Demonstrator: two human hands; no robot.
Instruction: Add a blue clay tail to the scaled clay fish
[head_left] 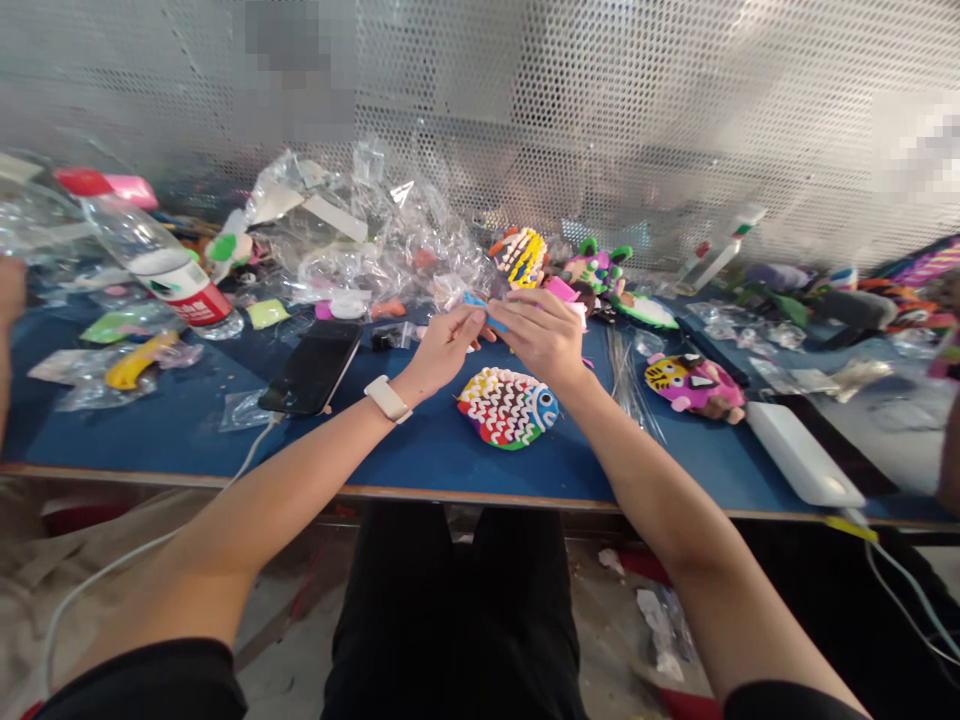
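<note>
Between the fingertips of both hands is a small piece of blue modelling clay (495, 323), partly covered by the fingers. My left hand (444, 350), with a pale watch on its wrist, pinches it from the left. My right hand (546, 335) closes on it from the right. Just below the hands, a clay fish (504, 410) lies flat on the blue table (420, 450). White curved scales cover its multicoloured body, and its blue head faces right. Behind the hands stands a yellow, white and orange clay figure (521, 257).
A phone (315, 367) on a cable and a bottle (176, 275) are on the left. Crumpled clear plastic bags (375, 230) pile up along the perforated metal wall (600, 110). To the right are a pink clay figure (697, 385) and a white power bank (802, 455). Other people's arms show at both edges.
</note>
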